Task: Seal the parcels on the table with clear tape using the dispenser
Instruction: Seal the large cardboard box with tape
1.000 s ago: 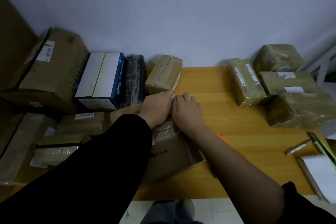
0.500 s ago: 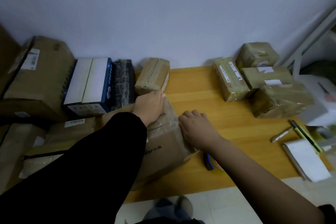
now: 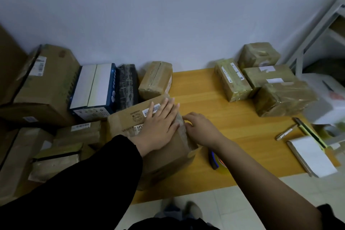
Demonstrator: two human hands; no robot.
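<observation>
My left hand (image 3: 158, 127) is no longer hooking the far rim of the cardboard box (image 3: 168, 157) as it was half a second ago; it is now lying flat on the box's upper face, fingers straight and a little spread, beside the printed labels. The box itself is showing a different face, so I am judging that I have been rolling it over to reach the next seam. My right hand (image 3: 202, 131) is staying at the box's right edge, its bent fingers touching the crinkled strip of clear tape (image 3: 180, 127). Whether they are pinching that strip or only rubbing it down I cannot tell. In this head view, the tape dispenser (image 3: 214, 158) is lying idle on the wooden table (image 3: 233, 117), just right of the box and partly under my right forearm, its dark blue handle showing beside a pale roll. That is suggesting this strip is being smoothed, and another pull of tape is probably coming. The cardboard is looking matte, brown and slightly dented at its near corner, while the tape is catching light in wrinkles. Glossy, tape-wrapped parcels (image 3: 280, 97) are sitting well apart at the far right; duller boxes (image 3: 43, 84) are crowding the left.
</observation>
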